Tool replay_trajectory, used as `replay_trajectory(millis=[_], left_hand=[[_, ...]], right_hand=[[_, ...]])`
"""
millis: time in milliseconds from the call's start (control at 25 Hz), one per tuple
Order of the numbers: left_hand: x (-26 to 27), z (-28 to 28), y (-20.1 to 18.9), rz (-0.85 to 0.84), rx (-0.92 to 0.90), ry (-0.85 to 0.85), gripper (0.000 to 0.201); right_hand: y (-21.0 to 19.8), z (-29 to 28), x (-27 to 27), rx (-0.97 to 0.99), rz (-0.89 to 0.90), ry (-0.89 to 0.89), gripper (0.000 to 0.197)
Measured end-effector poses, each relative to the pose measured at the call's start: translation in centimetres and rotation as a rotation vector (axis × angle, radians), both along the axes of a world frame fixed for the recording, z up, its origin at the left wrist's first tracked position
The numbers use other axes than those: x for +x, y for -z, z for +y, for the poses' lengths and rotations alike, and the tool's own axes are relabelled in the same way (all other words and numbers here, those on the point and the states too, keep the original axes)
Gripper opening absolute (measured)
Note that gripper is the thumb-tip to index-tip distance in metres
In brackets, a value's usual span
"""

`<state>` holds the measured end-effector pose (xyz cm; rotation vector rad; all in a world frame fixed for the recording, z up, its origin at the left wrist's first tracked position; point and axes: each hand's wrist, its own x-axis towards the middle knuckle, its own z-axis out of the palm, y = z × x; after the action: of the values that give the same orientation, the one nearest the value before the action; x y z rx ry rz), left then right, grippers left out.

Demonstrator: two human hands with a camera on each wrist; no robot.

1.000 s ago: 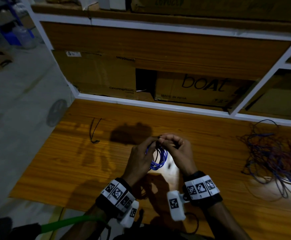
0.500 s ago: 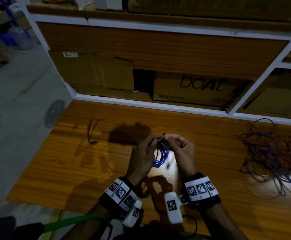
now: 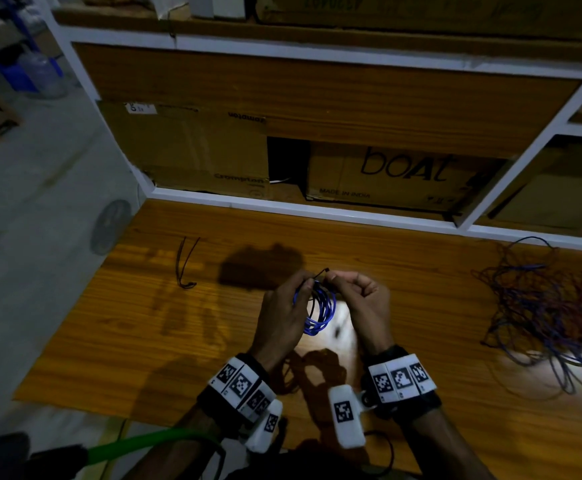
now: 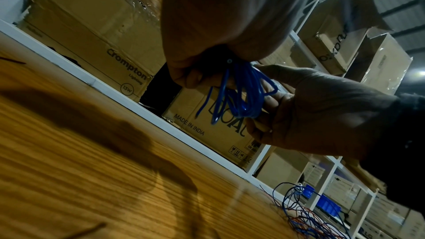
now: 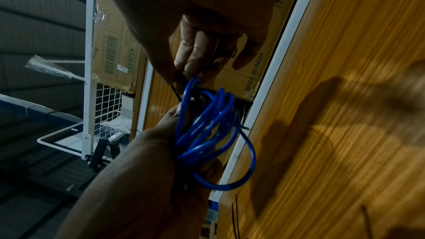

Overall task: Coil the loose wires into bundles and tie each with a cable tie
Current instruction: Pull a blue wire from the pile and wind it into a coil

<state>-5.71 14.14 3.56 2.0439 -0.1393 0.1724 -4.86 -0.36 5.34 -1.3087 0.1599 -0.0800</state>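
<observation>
You were threading a black cable tie (image 3: 321, 274) round the blue wire coil (image 3: 317, 308), held in the air above the middle of the worktop (image 3: 185, 341), and the step looked best done by keeping the loops pinched tight while the tail went into the head. Your left hand (image 3: 282, 320) had its fingers (image 5: 165, 130) curled round the coil, and your right hand (image 3: 362, 303) pinched the tie narrowly at the coil's top. The loose wires (image 3: 542, 306) lay tangled near the worktop's right edge, with spare ties (image 3: 183, 263) toward its far left corner.
</observation>
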Motion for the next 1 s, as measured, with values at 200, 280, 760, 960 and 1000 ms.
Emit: replay_trajectory(millis=[200,280,760,960,1000], left_hand=[[0.2,0.1,0.1,0.009,0.008,0.001,0.019],[0.2,0.1,0.1,0.017,0.001,0.006,0.019],[0.6,-0.1,-0.2,0.026,-0.012,0.018,0.019],[0.9,-0.1,-0.1,0.048,-0.013,0.020,0.020],[1.0,-0.1,-0.1,0.046,-0.013,0.019,0.020]], right_hand=[[0.0,-0.1,0.2,-0.002,0.012,-0.004,0.008],[0.1,-0.1,0.2,-0.011,0.024,-0.009,0.008],[0.3,-0.2,0.8,-0.017,0.023,-0.006,0.008],[0.8,-0.3,1.1,-0.013,0.014,-0.001,0.008],[0.8,-0.2,1.1,-0.012,0.010,0.003,0.007]])
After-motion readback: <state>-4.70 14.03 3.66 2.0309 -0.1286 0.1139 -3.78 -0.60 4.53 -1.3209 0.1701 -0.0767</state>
